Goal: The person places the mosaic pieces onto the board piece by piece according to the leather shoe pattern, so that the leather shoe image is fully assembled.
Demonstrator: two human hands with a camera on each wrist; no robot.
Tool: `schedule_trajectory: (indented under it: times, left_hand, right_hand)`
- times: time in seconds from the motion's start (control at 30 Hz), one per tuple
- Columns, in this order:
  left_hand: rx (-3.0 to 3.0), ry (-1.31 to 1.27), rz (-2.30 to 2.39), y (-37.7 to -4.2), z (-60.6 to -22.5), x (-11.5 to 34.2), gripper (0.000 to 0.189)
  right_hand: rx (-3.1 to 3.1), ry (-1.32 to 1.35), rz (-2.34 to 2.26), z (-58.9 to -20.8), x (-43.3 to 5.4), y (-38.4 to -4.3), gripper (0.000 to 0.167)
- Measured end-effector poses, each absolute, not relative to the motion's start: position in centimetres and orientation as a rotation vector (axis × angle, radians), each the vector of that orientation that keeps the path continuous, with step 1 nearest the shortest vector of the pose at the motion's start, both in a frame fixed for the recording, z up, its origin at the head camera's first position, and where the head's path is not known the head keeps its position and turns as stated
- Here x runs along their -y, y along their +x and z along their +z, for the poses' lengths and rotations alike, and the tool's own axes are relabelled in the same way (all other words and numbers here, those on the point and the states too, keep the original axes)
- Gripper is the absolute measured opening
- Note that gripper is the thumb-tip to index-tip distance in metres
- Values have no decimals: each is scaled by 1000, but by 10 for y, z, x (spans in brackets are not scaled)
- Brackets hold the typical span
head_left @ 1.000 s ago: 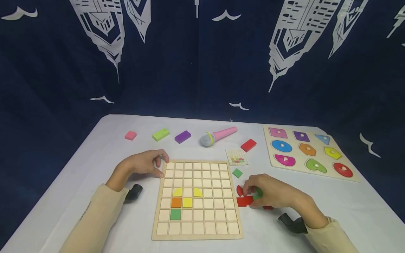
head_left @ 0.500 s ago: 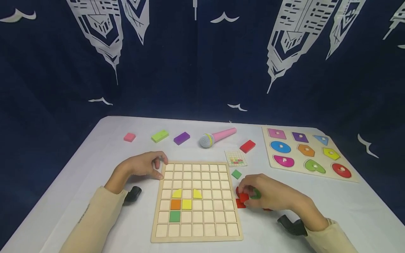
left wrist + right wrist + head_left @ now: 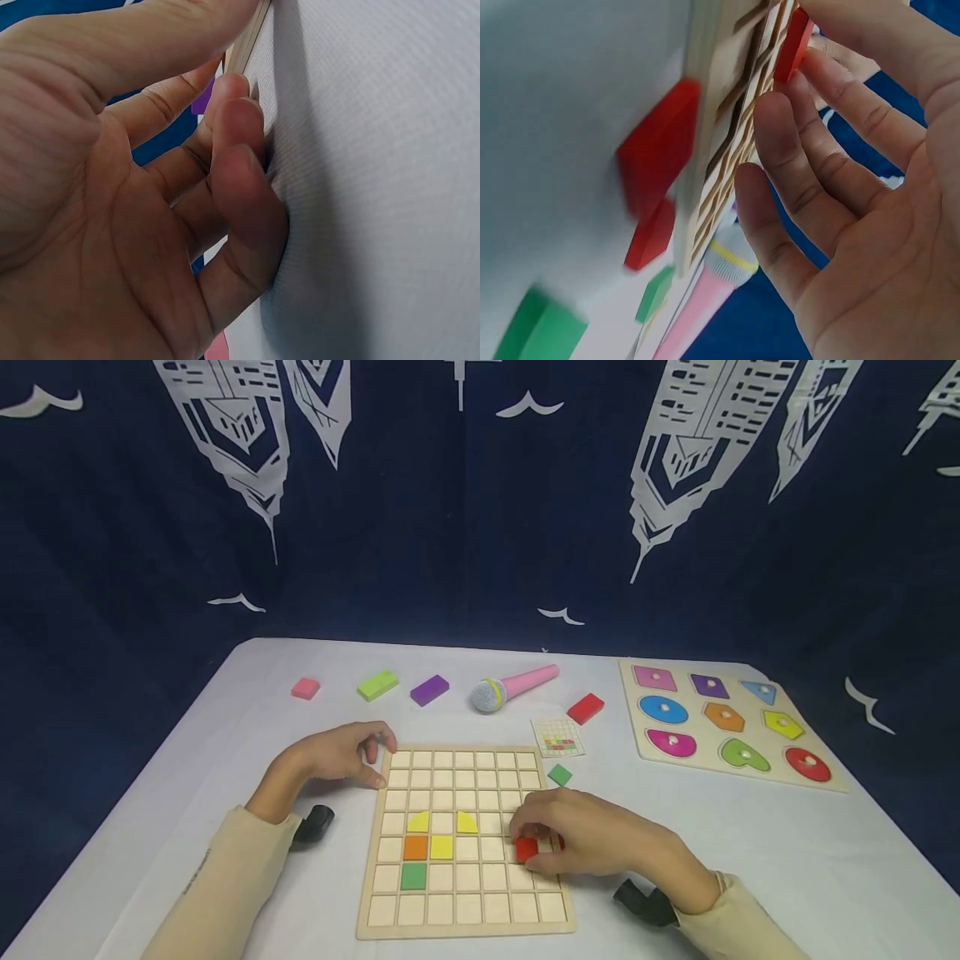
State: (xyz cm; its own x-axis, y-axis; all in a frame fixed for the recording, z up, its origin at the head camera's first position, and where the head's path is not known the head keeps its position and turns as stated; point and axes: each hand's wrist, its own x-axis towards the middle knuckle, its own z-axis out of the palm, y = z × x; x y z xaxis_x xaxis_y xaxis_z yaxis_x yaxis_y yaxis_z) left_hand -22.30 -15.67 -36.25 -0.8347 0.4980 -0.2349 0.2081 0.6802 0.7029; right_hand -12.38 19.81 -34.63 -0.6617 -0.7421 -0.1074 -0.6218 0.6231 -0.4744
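Note:
A wooden grid board (image 3: 465,932) lies on the white table. My left hand (image 3: 341,753) holds its far left corner between thumb and index finger. Over the board's right part, my right hand (image 3: 592,833) pinches a red square tile (image 3: 527,849) between thumb and fingers. In the board's cells are an orange square (image 3: 416,847), a yellow square (image 3: 442,847), a green square (image 3: 413,877) and two rounded yellow pieces (image 3: 467,823). Loose red pieces (image 3: 660,146) lie right of the board, mostly hidden by my right hand in the head view.
A green tile (image 3: 560,775) and a small pattern card (image 3: 558,737) lie by the far right corner. Behind are a pink microphone (image 3: 513,687) and purple (image 3: 430,691), lime (image 3: 377,686), pink (image 3: 305,688) and red blocks (image 3: 586,709). A shape puzzle (image 3: 731,724) stretches along the right.
My right hand has picked up a red square tile from the pieces beside the board and carried it left over the grid. My left hand stays at the corner.

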Motion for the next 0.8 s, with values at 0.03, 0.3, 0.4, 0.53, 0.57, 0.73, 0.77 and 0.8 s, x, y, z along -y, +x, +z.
schedule_trajectory:
  times: [0.03, 0.3, 0.4, 0.53, 0.57, 0.73, 0.77, 0.8]
  left_hand:
    - [-2481, 551, 971, -223, -363, 157, 49]
    - [-2483, 540, 973, -223, -363, 157, 49]
    - [-2482, 541, 970, -223, -363, 157, 49]
    - [-2482, 543, 969, -223, -363, 157, 49]
    - [-2481, 544, 970, -223, -363, 157, 49]
    - [-2470, 566, 976, -222, -362, 157, 49]
    - [-2469, 573, 974, -222, -361, 157, 49]
    - [-2470, 574, 971, -222, -361, 157, 49]
  right_hand:
    - [-2547, -1113, -581, -347, -194, -124, 21]
    - [-2486, -1281, -536, -349, -160, -130, 22]
    - [-2471, -1359, -505, -349, -146, -131, 21]
    - [-2464, -1433, -458, -350, -129, -130, 18]
    - [-2464, -1441, -452, -351, -126, -130, 17]
    - [-2474, -1448, -425, -351, -117, -128, 14]
    - [-2481, -1449, -420, -351, -115, -127, 14]
    - [-2489, -1450, -414, -350, -114, -126, 14]
